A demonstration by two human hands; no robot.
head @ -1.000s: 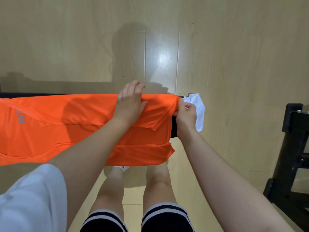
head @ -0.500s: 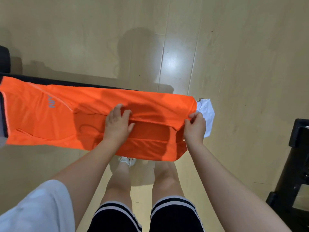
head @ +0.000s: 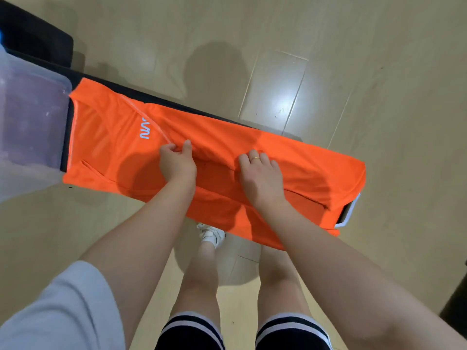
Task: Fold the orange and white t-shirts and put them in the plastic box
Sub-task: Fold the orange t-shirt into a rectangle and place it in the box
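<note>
The orange t-shirt lies lengthwise along a narrow black bench, folded over itself, with a white logo near its left part. My left hand pinches a fold of the orange fabric near the middle. My right hand, a ring on one finger, grips the same fold a little to the right. A sliver of the white t-shirt peeks out under the orange one at the bench's right end. The clear plastic box stands at the bench's left end, touching the shirt's collar edge.
The bench stands on a light wooden floor. My legs and a white shoe are below the bench's near edge. A dark object shows at the lower right edge.
Both hands moved left along the shirt. The right hand left the shirt's right end and now grips the middle fold. The view swung left, bringing the plastic box into sight.
</note>
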